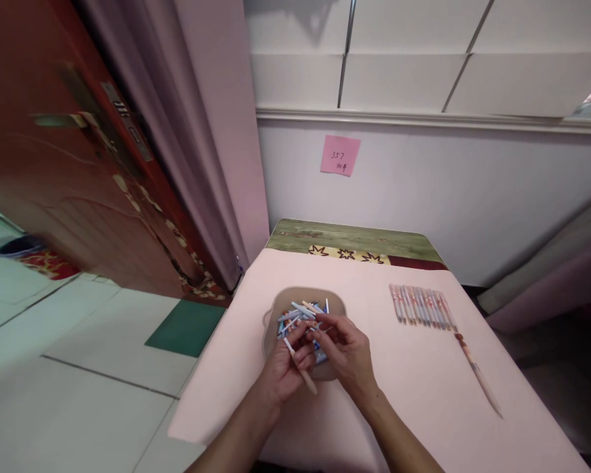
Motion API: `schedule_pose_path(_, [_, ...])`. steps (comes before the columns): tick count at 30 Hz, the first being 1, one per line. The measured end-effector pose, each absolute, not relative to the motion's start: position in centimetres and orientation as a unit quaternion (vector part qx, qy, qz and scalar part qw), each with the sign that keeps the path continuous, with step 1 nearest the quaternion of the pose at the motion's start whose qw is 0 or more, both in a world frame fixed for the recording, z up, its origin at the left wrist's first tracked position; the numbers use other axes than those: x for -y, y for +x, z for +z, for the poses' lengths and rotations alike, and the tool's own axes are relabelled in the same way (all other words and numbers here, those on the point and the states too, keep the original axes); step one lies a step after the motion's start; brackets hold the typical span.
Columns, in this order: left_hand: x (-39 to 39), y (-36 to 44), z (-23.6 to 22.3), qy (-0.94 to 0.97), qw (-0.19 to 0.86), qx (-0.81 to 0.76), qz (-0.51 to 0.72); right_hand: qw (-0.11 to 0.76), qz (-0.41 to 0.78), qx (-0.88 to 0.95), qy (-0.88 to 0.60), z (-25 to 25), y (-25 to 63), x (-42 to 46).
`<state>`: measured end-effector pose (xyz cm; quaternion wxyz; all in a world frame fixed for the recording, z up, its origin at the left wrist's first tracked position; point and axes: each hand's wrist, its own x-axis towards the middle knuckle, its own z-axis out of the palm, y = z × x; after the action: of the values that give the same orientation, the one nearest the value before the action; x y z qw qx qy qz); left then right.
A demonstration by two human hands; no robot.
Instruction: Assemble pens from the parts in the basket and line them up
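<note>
My left hand (pixel 284 373) is closed around a slim pen (pixel 308 381) with a pale peach barrel and a whitish upper end, slanting across the fingers. My right hand (pixel 349 348) pinches beside the left fingertips; a small brownish-orange piece (pixel 311 324) shows between the two hands, too small to name. Both hands are over the front of a beige plastic basin (pixel 320 293) with a side handle. Inside it lie many loose pen parts (pixel 288 316), blue, white and peach. The hands hide part of the basin's contents.
Right of the basin, a row of patterned pens (pixel 423 307) lies side by side on the pink-covered table (pixel 389 401). Below them a single pen (pixel 477 376) lies slanted. A pink note (pixel 341 156) is on the wall behind; a wooden door (pixel 79 164) stands at the left.
</note>
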<state>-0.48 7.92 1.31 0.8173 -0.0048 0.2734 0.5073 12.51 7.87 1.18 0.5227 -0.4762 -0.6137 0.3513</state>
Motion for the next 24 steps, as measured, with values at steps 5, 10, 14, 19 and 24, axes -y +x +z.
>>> schedule_pose_path(5, [-7.7,0.1,0.7,0.027,0.805,-0.297,0.513,0.542,0.291,0.619,-0.488,1.8,12.7,-8.0])
schedule_pose_path(10, [-8.0,-0.4,0.8,0.023,0.795,-0.339,0.503,0.526,0.172,0.671,-0.493,2.1,13.5,-8.5])
schedule_pose_path(14, [-8.2,-0.3,0.7,0.023,0.787,-0.354,0.505,0.500,0.171,0.676,-0.514,1.7,13.5,-8.7])
schedule_pose_path(19, [-8.2,-0.1,0.6,0.016,0.787,-0.360,0.501,0.508,0.255,0.632,-0.526,1.5,13.4,-8.4])
schedule_pose_path(24, [-8.3,0.1,0.7,0.013,0.788,-0.354,0.504,0.522,0.339,0.579,-0.527,1.5,13.4,-8.2])
